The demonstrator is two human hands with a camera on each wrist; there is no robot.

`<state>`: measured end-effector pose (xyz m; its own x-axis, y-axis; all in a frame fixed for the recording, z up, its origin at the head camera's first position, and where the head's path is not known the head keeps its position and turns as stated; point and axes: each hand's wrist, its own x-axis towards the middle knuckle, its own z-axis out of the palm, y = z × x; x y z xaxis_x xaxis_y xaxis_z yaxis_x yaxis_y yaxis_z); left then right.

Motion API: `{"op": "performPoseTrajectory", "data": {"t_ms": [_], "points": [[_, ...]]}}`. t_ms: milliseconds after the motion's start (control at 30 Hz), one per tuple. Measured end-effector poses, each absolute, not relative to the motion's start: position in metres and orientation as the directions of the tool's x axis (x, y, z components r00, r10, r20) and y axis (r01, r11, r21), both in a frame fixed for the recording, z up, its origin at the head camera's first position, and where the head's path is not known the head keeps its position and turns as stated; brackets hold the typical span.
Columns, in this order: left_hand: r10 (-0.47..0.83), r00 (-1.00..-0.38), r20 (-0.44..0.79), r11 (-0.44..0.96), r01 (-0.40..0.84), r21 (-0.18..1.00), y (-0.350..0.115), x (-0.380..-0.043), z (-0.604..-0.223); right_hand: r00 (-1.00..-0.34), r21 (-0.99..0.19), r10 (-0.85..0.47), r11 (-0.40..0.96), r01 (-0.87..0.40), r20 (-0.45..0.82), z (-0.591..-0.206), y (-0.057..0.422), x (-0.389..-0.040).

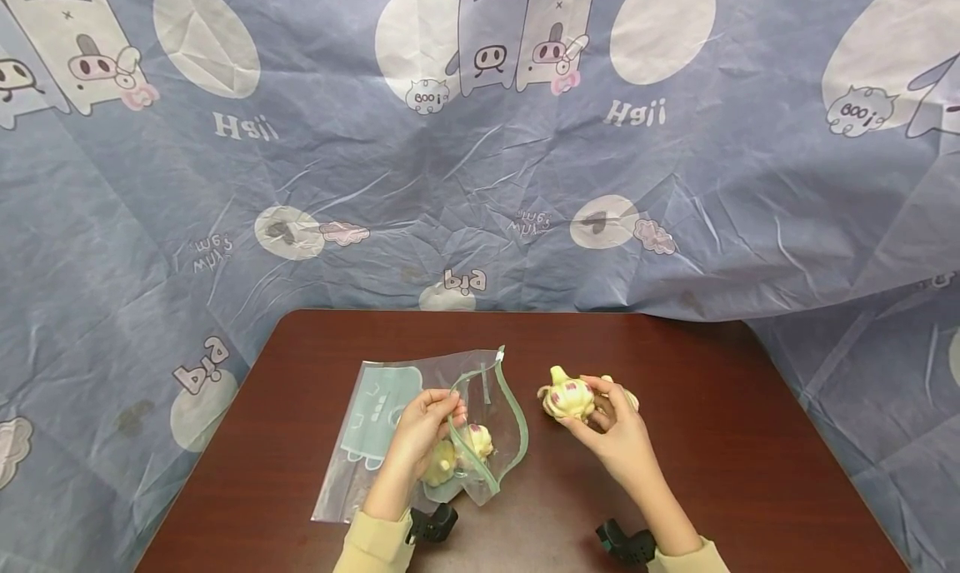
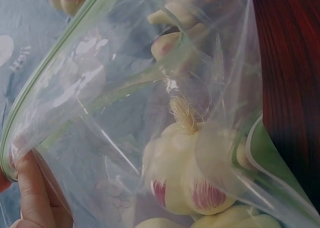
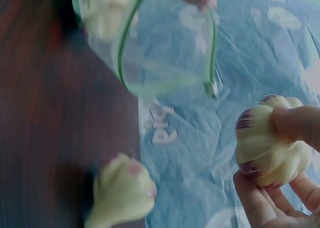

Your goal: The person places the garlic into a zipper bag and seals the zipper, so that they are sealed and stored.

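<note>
I have the garlic bulb (image 1: 573,400) just right of the zip bag (image 1: 435,377), apart from its gaping mouth, which faces the bulb; the stem tilts up and slightly bagward. My right hand (image 1: 618,431) is nearer the bulb, its fingers curved around it in a hold. My left hand (image 1: 420,431) pinches the bag's rim. Pale bulbs (image 1: 480,441) sit inside the bag; a spare bulb (image 3: 125,190) lies farther right of it on the tabletop (image 1: 720,448).
</note>
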<state>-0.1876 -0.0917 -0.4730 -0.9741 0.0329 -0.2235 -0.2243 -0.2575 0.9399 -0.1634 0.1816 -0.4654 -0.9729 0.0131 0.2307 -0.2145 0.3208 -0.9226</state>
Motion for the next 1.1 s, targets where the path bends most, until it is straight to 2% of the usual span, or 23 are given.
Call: {"op": "performPoseTrajectory", "data": {"t_ms": [300, 400, 733, 1100], "points": [[0.027, -0.972, -0.235, -0.261, -0.233, 0.937, -0.091, -0.187, -0.473, -0.952, -0.925, -0.114, 0.226, -0.305, 0.285, -0.477, 0.153, -0.160], [0.031, -0.973, -0.229, -0.256, -0.230, 0.939, -0.091, -0.187, -0.473, -0.955, -0.929, -0.147, 0.232, -0.288, 0.259, -0.480, 0.146, -0.158], [0.027, -0.972, -0.232, -0.249, -0.232, 0.940, -0.090, -0.187, -0.472, -0.946, -0.911, -0.276, 0.324, -0.255, 0.167, -0.491, 0.128, -0.159], [0.041, -0.973, -0.228, -0.235, -0.231, 0.944, -0.089, -0.187, -0.472, -0.958, -0.859, -0.278, 0.471, -0.201, 0.072, -0.501, 0.120, -0.169]]}}
